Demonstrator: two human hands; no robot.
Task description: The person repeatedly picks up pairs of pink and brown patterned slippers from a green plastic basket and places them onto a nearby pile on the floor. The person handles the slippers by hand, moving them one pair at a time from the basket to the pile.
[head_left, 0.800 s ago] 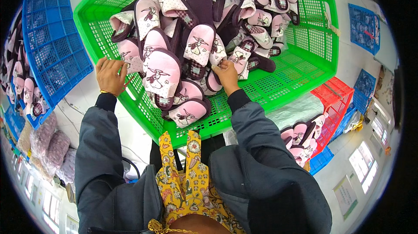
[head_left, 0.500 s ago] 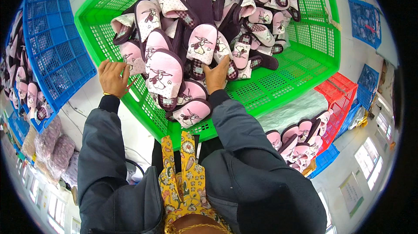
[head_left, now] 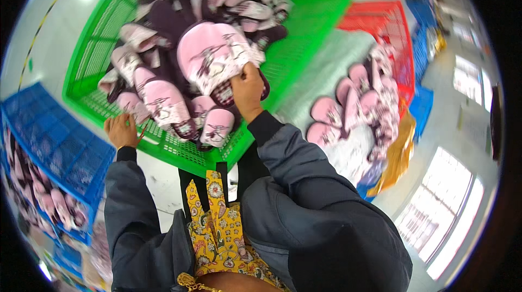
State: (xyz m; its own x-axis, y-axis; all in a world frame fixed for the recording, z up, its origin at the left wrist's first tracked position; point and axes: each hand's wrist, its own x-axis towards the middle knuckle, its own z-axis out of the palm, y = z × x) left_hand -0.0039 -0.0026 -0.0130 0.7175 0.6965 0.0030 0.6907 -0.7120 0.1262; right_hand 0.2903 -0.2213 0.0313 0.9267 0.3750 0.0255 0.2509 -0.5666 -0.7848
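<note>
My right hand (head_left: 248, 89) grips a pair of pink slippers (head_left: 209, 47), raised over the heap in the big green basket (head_left: 239, 148). They have cream, printed uppers and dark edges, and look blurred. A checked lining shows at the opening by my fingers. My left hand (head_left: 122, 130) is closed at the basket's near left rim, its fingers curled. A thin red thing (head_left: 142, 132) shows beside these fingers; whether they hold it I cannot tell. Just beyond lie more slippers (head_left: 163, 99) of the same kind, piled loosely.
Right of the basket, slippers (head_left: 353, 101) lie on pale plastic sheeting (head_left: 321, 63) by a red crate (head_left: 380, 17). A blue crate (head_left: 60, 134) stands at the left, with more slippers (head_left: 51, 197) beside it. Yellow wrapping (head_left: 399, 156) hangs at the right.
My right hand has lifted the slippers out of the heap, nearer to me. The view has turned, so the basket sits farther left. My left hand stays by the rim.
</note>
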